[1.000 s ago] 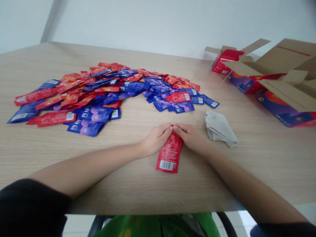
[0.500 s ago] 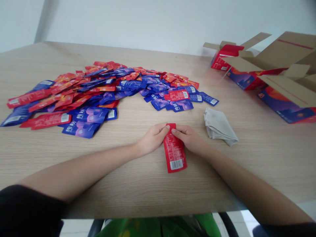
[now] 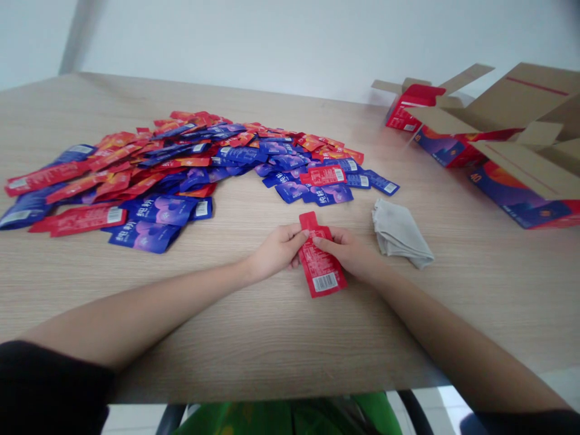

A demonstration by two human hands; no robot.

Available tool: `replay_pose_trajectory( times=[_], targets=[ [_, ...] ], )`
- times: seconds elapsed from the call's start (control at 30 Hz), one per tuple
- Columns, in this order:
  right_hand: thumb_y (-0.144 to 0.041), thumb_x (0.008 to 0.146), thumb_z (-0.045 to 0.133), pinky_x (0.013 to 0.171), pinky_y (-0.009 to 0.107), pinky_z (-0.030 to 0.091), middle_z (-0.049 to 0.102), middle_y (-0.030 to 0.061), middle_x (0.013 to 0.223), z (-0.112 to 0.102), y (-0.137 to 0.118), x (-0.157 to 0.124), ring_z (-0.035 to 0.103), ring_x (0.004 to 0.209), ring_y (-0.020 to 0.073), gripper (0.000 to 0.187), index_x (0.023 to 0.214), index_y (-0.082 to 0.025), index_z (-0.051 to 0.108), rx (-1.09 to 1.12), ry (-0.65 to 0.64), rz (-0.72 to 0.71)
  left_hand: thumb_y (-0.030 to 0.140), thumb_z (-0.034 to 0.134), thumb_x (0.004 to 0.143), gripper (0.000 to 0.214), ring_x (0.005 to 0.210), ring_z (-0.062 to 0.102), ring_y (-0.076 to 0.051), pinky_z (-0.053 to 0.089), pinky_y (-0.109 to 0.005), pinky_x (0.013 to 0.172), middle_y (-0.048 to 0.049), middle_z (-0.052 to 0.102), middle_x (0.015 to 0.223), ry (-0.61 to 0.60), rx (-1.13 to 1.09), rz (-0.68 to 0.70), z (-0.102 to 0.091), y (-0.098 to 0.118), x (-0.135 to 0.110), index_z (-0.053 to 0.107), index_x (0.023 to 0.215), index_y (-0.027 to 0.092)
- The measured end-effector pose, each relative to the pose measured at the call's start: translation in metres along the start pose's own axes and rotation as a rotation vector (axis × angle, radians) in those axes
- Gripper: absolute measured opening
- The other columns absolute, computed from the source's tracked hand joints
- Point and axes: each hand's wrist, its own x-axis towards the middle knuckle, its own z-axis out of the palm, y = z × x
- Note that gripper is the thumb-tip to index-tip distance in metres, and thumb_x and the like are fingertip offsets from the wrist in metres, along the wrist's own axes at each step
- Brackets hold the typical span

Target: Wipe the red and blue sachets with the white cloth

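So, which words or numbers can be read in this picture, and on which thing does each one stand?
"40": on the blue and red box.
"纯粉" (probably): on the blue sachets.
Red sachet, held by left hand and right hand: barcode and print, too small to read.

Pale wood-grain table [image 3: 281, 338] against plain white wall [image 3: 254, 42], in soft even light.

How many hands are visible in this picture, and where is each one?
2. The left hand pinches the red sachet near its top from the left side; the right hand pinches it from the right. No other hands show.
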Motion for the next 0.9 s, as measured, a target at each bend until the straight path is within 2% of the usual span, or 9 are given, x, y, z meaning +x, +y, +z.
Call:
replay_pose_trajectory(
  times=[0.17, 0.27, 0.33, 0.47, 0.53, 0.6, 0.73, 0.8, 0.9],
  targets=[
    [-0.050, 0.084, 0.062, 0.054, 0.028, 0.048, 0.066, -0.0007, 0.064, 0.008, 0.000, -0.002, 0.057, 0.053, 0.0134, 0.031, 0.083, -0.018, 0.064, -0.085, 0.131, -0.108, 0.045, 0.052, 0.093, 0.032, 0.038, 0.049, -0.007, 0.039, -0.017, 0.037, 0.0046, 0.054, 0.048, -0.088, -0.019, -0.002, -0.004, -0.004, 0.005, 0.052, 0.077, 0.017],
    [-0.051, 0.083, 0.063, 0.055, 0.028, 0.049, 0.067, -0.0003, 0.066, 0.011, 0.002, -0.001, 0.057, 0.054, 0.0132, 0.033, 0.085, -0.018, 0.065, -0.050, 0.158, -0.109, 0.048, 0.055, 0.090, 0.035, 0.038, 0.048, -0.007, 0.038, -0.017, 0.036, 0.0045, 0.053, 0.048, -0.074, -0.053, -0.014, -0.003, -0.004, 0.004, 0.051, 0.074, 0.017],
    [-0.052, 0.081, 0.064, 0.058, 0.029, 0.050, 0.069, 0.0004, 0.070, 0.009, 0.001, 0.000, 0.060, 0.058, 0.0141, 0.034, 0.089, -0.019, 0.066, 0.002, 0.112, -0.054, 0.047, 0.056, 0.090, 0.035, 0.037, 0.044, -0.005, 0.035, -0.016, 0.037, 0.0057, 0.050, 0.048, -0.018, -0.123, 0.000, 0.000, -0.004, 0.002, 0.051, 0.074, 0.017],
    [-0.053, 0.081, 0.065, 0.063, 0.029, 0.051, 0.072, 0.0027, 0.078, 0.002, 0.000, -0.002, 0.065, 0.067, 0.0154, 0.035, 0.089, -0.018, 0.067, 0.029, -0.075, 0.028, 0.048, 0.053, 0.092, 0.035, 0.037, 0.040, -0.004, 0.032, -0.015, 0.036, 0.0066, 0.049, 0.048, 0.077, -0.167, 0.053, 0.002, -0.005, 0.001, 0.051, 0.075, 0.017],
    [-0.055, 0.081, 0.064, 0.059, 0.027, 0.049, 0.071, 0.0023, 0.074, 0.000, 0.001, -0.002, 0.063, 0.062, 0.0142, 0.037, 0.082, -0.018, 0.067, -0.024, -0.062, -0.005, 0.049, 0.053, 0.092, 0.036, 0.037, 0.042, -0.004, 0.034, -0.015, 0.036, 0.0060, 0.051, 0.048, 0.075, -0.155, 0.052, 0.001, -0.004, 0.002, 0.052, 0.075, 0.017],
    [-0.057, 0.081, 0.063, 0.054, 0.027, 0.047, 0.070, 0.0015, 0.069, 0.001, 0.003, -0.002, 0.060, 0.057, 0.0140, 0.039, 0.076, -0.019, 0.065, -0.074, 0.010, -0.058, 0.051, 0.054, 0.091, 0.038, 0.036, 0.044, -0.006, 0.037, -0.016, 0.036, 0.0050, 0.052, 0.047, 0.038, -0.124, 0.039, -0.002, -0.004, 0.004, 0.052, 0.074, 0.017],
    [-0.057, 0.082, 0.062, 0.057, 0.029, 0.049, 0.069, 0.0015, 0.068, 0.006, 0.005, 0.000, 0.061, 0.058, 0.0152, 0.037, 0.076, -0.020, 0.061, -0.051, 0.093, -0.093, 0.052, 0.057, 0.088, 0.041, 0.035, 0.046, -0.007, 0.037, -0.018, 0.034, 0.0030, 0.054, 0.046, -0.052, -0.103, 0.000, -0.003, -0.004, 0.006, 0.053, 0.068, 0.017],
    [-0.057, 0.082, 0.061, 0.055, 0.028, 0.050, 0.069, 0.0012, 0.068, 0.007, 0.003, 0.000, 0.061, 0.057, 0.0142, 0.037, 0.079, -0.020, 0.060, 0.018, 0.057, -0.063, 0.050, 0.058, 0.088, 0.039, 0.035, 0.045, -0.006, 0.035, -0.017, 0.034, 0.0036, 0.053, 0.046, -0.033, -0.146, 0.000, -0.002, -0.005, 0.005, 0.052, 0.068, 0.017],
    [-0.057, 0.081, 0.062, 0.044, 0.024, 0.045, 0.068, 0.0003, 0.067, 0.002, 0.001, -0.003, 0.058, 0.049, 0.0120, 0.038, 0.087, -0.019, 0.060, 0.063, -0.110, 0.022, 0.049, 0.052, 0.092, 0.039, 0.036, 0.043, -0.005, 0.034, -0.015, 0.035, 0.0050, 0.052, 0.048, 0.049, -0.181, 0.025, -0.001, -0.007, 0.003, 0.051, 0.071, 0.017]
  ],
)
